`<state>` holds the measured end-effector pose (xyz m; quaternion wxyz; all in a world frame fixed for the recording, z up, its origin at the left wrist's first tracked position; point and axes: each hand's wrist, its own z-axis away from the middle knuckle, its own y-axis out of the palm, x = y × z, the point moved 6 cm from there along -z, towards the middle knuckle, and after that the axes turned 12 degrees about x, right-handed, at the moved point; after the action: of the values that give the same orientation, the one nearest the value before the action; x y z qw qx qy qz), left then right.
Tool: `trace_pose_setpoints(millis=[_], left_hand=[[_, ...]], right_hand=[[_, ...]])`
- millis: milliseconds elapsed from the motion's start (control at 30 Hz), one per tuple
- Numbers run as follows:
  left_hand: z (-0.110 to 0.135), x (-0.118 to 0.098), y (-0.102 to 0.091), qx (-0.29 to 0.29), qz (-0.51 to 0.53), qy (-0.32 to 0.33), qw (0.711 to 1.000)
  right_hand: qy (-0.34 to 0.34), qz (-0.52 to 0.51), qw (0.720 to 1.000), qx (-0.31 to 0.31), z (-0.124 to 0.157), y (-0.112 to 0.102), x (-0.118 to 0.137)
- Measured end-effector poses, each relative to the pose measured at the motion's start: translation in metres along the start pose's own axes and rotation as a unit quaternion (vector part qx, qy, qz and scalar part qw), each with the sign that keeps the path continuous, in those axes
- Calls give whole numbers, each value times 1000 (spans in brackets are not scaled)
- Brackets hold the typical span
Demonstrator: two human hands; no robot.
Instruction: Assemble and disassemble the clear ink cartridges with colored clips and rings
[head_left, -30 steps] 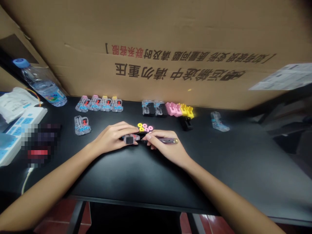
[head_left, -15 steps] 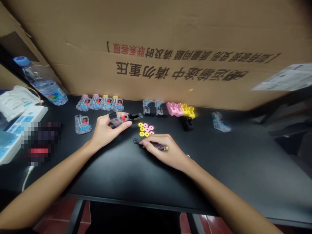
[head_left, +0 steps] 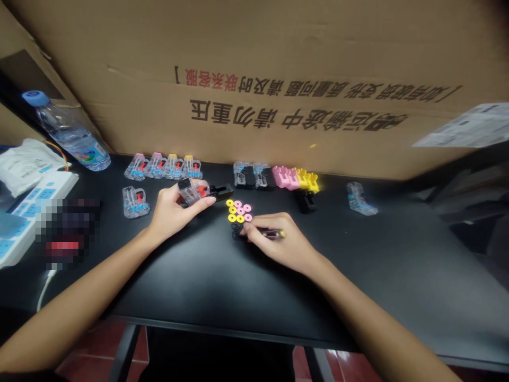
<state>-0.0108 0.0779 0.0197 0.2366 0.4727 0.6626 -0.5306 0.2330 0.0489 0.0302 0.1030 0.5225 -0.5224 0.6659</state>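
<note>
My left hand (head_left: 170,209) is closed around a small clear plastic assembly (head_left: 193,194) with a red part inside and black pieces at both ends. It is held just above the table, left of a group of yellow rings (head_left: 233,210) and pink rings (head_left: 240,211). In my right hand (head_left: 284,239) is a dark, pen-like tool (head_left: 272,233) with a gold-coloured end. Its tip is hidden by my fingers. Black rings (head_left: 235,228) lie by those fingertips, below the coloured rings; whether the fingers touch them I cannot tell.
Similar clear assemblies (head_left: 163,167) line the back left, and one (head_left: 135,202) lies nearer. Behind the rings are clear-and-black assemblies (head_left: 252,176), pink parts (head_left: 284,176), yellow parts (head_left: 308,180) and a black part (head_left: 305,201). A clear part (head_left: 360,198) lies right. A bottle (head_left: 71,132) and power strip (head_left: 35,212) are left.
My right hand has moved right and slightly up with the tool. The black ring that was at its tip left of the group is now below the coloured rings. My left hand has barely moved.
</note>
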Motion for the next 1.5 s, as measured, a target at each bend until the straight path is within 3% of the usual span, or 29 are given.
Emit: trace_pose_setpoints(millis=[133, 233, 367, 600, 767, 967, 1500], left_hand=[[-1, 4, 5, 38, 28, -6, 999], [-1, 1, 14, 92, 52, 1, 994], [2, -8, 22, 129, 55, 21, 990], [12, -23, 33, 187, 19, 57, 981], [15, -30, 35, 204, 33, 97, 973], [17, -29, 38, 215, 24, 121, 969], [16, -25, 37, 250, -3, 107, 962]], right_hand=[[27, -33, 999, -23, 1, -11, -8], [-38, -50, 995, -78, 3, -22, -1], [-91, 22, 987, -128, 5, -24, 9], [-122, 111, 984, -61, 3, -2, 8], [-130, 102, 986, -22, 0, 6, 4], [-162, 77, 983, -36, 0, 6, 1], [-184, 101, 977, -38, 0, 9, 5]])
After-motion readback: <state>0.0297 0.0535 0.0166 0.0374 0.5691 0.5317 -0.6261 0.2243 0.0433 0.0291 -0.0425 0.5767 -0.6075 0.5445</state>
